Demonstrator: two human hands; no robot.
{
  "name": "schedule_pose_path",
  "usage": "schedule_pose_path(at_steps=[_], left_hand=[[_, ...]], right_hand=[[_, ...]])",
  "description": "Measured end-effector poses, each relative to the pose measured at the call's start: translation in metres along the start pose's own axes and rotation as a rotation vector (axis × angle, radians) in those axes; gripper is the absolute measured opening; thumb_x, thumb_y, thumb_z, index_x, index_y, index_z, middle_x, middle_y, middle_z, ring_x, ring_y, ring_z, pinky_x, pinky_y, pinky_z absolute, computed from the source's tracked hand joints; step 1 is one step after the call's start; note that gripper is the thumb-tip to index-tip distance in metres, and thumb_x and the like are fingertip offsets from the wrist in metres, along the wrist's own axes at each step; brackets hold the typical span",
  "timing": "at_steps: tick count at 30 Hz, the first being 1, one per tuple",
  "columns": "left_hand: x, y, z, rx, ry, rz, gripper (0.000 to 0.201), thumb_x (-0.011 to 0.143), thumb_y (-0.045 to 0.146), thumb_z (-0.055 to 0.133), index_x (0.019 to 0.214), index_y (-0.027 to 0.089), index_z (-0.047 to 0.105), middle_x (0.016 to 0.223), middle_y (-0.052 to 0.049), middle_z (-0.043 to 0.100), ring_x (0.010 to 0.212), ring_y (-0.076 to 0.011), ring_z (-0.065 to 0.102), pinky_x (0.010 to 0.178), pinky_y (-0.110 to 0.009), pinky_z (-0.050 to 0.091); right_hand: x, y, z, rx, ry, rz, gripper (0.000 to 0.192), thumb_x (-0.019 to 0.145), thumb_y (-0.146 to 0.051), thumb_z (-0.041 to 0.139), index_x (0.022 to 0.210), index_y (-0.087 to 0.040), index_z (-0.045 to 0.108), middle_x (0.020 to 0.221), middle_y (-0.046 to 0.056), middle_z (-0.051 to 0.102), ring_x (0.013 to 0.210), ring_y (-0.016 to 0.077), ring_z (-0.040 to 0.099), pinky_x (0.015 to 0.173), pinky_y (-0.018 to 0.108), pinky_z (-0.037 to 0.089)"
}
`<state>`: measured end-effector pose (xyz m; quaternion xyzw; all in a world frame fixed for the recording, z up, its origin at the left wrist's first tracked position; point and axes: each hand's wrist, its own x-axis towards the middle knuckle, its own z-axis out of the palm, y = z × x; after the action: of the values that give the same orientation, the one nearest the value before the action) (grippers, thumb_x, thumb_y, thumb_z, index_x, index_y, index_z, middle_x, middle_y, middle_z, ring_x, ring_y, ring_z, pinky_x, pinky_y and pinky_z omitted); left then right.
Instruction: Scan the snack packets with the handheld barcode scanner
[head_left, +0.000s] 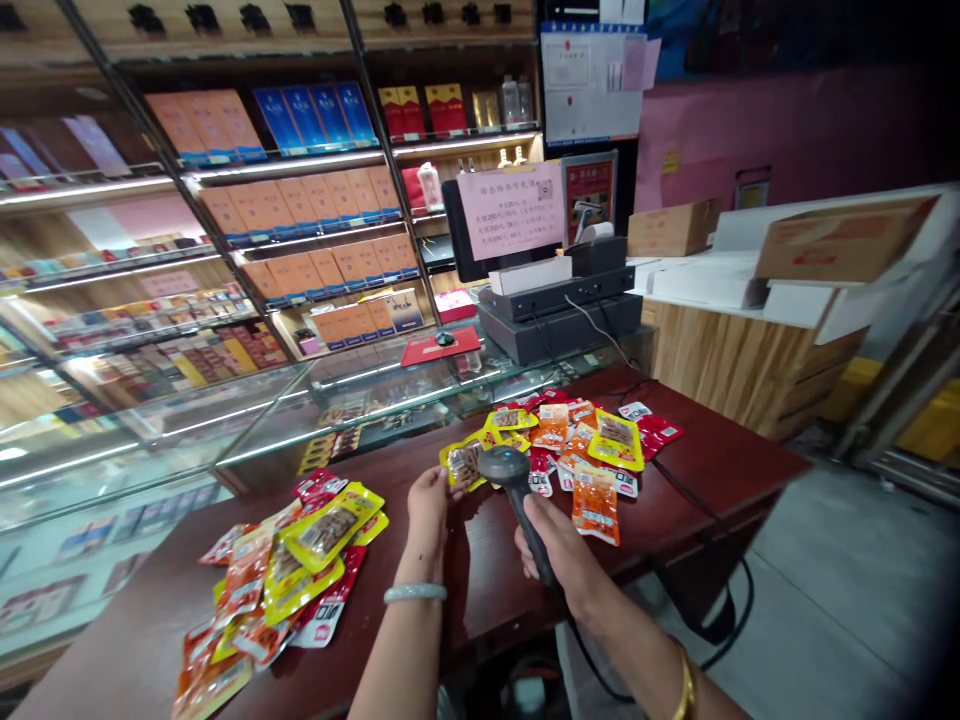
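One snag to watch

Your right hand (559, 550) grips the scanner (504, 465); your left hand (431, 500) pinches a yellow pack (463, 462) beside the right pile (555, 428). If the cord (751, 590) catches, it could drag the orange pack (596, 508) over the near edge. Bare desk (720, 445) separates that from the left pile (330, 530), leaving room.

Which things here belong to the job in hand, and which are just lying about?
Likely part of the job:
Handheld scanner in the right hand
Yellow packet at the left hand
Left packet pile
Right packet pile

Likely just lying about:
Mouse
Cardboard boxes
Orange shelf boxes
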<state>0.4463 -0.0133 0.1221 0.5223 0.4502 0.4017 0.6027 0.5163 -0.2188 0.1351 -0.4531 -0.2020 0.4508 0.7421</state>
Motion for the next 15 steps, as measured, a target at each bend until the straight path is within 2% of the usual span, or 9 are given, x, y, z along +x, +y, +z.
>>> schedule_pose_path(at_steps=[4, 9, 15], left_hand=[[-0.005, -0.004, -0.029, -0.177, -0.006, -0.004, 0.017, 0.079, 0.028, 0.070, 0.088, 0.015, 0.062, 0.070, -0.003, 0.069, 0.057, -0.0132, 0.068, 0.061, -0.026, 0.057], [-0.009, -0.002, -0.058, -0.161, 0.023, 0.079, 0.033, 0.069, 0.042, 0.074, 0.085, 0.016, 0.061, 0.066, 0.001, 0.065, 0.056, -0.0128, 0.065, 0.059, -0.026, 0.055], [-0.010, 0.004, -0.079, -0.135, 0.078, 0.146, 0.030, 0.067, 0.038, 0.072, 0.084, 0.014, 0.066, 0.061, 0.000, 0.064, 0.054, -0.0126, 0.061, 0.055, -0.025, 0.053]], right_hand=[[-0.004, 0.007, 0.022, -0.072, -0.084, -0.005, 0.071, 0.072, -0.081, 0.068, 0.108, -0.021, 0.056, 0.053, -0.011, 0.047, 0.038, 0.0065, 0.037, 0.040, 0.020, 0.033], [-0.005, 0.017, 0.047, -0.157, -0.176, -0.013, 0.071, 0.076, -0.080, 0.065, 0.112, -0.020, 0.058, 0.056, -0.010, 0.048, 0.040, 0.0065, 0.037, 0.040, 0.019, 0.033], [-0.001, 0.035, 0.066, -0.153, -0.236, 0.027, 0.069, 0.078, -0.078, 0.065, 0.114, -0.020, 0.058, 0.055, -0.010, 0.045, 0.040, 0.0068, 0.034, 0.039, 0.019, 0.032]])
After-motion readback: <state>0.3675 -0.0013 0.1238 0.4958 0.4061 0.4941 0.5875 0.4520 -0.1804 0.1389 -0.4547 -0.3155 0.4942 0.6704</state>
